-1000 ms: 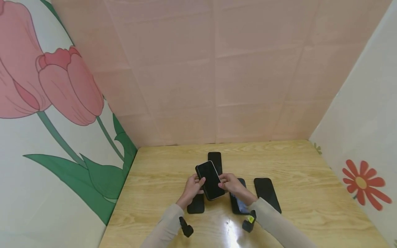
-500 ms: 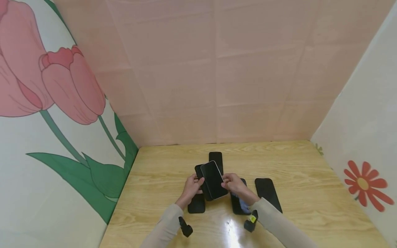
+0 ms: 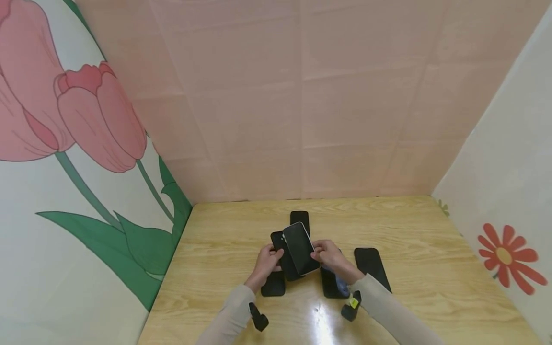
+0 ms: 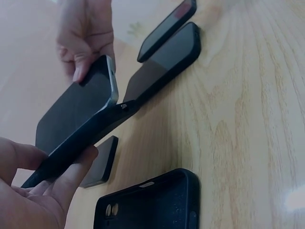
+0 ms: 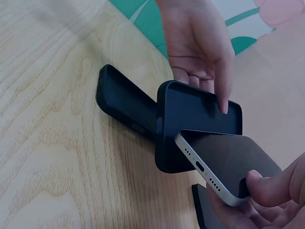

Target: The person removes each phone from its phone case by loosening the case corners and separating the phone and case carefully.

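Between the hands is a smartphone point(image 3: 302, 249) with a dark screen and silver edge, tilted above the table. My right hand point(image 3: 331, 255) pinches its right side, thumb on the glass in the right wrist view. My left hand point(image 3: 266, 263) grips a black phone case point(image 5: 200, 107) by its left side, thumb inside the rim. The phone overlaps the case; its charging-port end point(image 5: 202, 169) stands out past the case wall in the right wrist view. At its far end, phone and case lie close together in the left wrist view; whether they touch there I cannot tell.
A second black case point(image 4: 147, 202) lies hollow side up on the wooden table point(image 3: 224, 230), below the left hand. A dark phone point(image 3: 300, 219) lies behind the hands. Two more, a phone with a bluish sheen point(image 3: 333, 286) and a black phone point(image 3: 372, 266), lie at the right.
The phone has shifted to the right with my right hand and come out of the case, baring more of the case's inside. My left hand and the case have hardly moved.
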Tool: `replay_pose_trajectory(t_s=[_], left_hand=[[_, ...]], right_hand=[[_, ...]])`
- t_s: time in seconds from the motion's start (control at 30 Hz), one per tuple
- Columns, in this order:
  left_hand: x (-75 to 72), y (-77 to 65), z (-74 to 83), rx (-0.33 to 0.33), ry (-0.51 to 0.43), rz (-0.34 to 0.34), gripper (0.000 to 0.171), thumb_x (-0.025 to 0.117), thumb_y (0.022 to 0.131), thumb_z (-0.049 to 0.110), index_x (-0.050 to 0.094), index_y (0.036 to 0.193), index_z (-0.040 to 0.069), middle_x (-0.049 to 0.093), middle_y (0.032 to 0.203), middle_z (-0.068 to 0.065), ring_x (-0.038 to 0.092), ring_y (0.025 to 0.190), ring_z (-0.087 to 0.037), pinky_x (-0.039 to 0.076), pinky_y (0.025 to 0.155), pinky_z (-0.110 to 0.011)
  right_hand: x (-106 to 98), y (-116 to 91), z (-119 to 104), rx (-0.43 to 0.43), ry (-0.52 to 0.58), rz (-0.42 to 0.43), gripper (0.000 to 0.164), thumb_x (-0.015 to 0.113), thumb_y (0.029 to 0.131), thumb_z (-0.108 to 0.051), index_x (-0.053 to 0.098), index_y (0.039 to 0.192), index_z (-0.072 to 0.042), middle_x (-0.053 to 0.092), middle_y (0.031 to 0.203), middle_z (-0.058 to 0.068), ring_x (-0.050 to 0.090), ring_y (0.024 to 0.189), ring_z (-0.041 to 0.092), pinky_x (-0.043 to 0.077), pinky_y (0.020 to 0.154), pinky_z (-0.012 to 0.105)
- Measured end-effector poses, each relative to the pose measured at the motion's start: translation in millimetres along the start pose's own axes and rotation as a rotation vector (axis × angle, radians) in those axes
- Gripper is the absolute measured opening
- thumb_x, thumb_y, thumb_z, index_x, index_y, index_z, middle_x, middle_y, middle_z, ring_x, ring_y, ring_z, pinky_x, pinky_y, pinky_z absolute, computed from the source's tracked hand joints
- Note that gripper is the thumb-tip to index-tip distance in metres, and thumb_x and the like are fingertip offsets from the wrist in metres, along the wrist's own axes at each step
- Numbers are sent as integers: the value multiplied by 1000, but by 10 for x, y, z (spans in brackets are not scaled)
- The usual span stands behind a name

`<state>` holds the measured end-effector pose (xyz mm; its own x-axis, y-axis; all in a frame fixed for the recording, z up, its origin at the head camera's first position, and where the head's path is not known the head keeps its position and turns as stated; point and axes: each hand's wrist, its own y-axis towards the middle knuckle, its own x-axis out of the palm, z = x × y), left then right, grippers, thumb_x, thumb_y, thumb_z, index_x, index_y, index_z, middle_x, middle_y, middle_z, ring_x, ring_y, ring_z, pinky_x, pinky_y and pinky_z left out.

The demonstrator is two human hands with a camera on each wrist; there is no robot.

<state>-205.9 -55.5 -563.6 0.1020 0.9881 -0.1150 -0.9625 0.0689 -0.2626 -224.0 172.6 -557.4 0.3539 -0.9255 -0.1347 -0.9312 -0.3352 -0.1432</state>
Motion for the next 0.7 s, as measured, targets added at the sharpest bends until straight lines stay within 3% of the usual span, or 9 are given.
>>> replay_pose_trajectory(t_s=[0.1, 0.27, 0.47, 0.7], left_hand=[[5, 6, -27, -6, 0, 16, 43, 56, 102, 17, 46, 135, -9, 66, 112, -21, 69, 92, -27, 58, 75, -38], [4, -14, -54, -10, -14, 31, 53, 56, 102, 17, 35, 142, -11, 63, 117, -24, 69, 93, -29, 58, 75, -39], [-7, -34, -67, -4, -15, 28, 50, 56, 102, 17, 37, 140, -9, 63, 116, -23, 68, 93, -28, 58, 74, -40], [-15, -57, -96, 20, -9, 22, 39, 57, 101, 17, 45, 130, -6, 67, 109, -21, 69, 88, -28, 59, 70, -40]], right_hand=[[-16, 7, 24, 14, 29, 13, 27, 53, 91, 14, 52, 116, 22, 67, 83, 15, 62, 71, 15, 51, 63, 28], [-30, 15, 18, 49, 11, 89, 28, 54, 91, 13, 51, 118, 22, 67, 85, 12, 60, 70, 14, 48, 58, 25], [-63, 29, 4, 76, -1, 129, 36, 56, 92, 10, 48, 125, 23, 68, 96, 20, 63, 77, 17, 50, 63, 27], [-102, 11, -23, 77, -12, 161, 38, 57, 93, 9, 47, 127, 23, 68, 99, 21, 62, 79, 17, 53, 67, 31]])
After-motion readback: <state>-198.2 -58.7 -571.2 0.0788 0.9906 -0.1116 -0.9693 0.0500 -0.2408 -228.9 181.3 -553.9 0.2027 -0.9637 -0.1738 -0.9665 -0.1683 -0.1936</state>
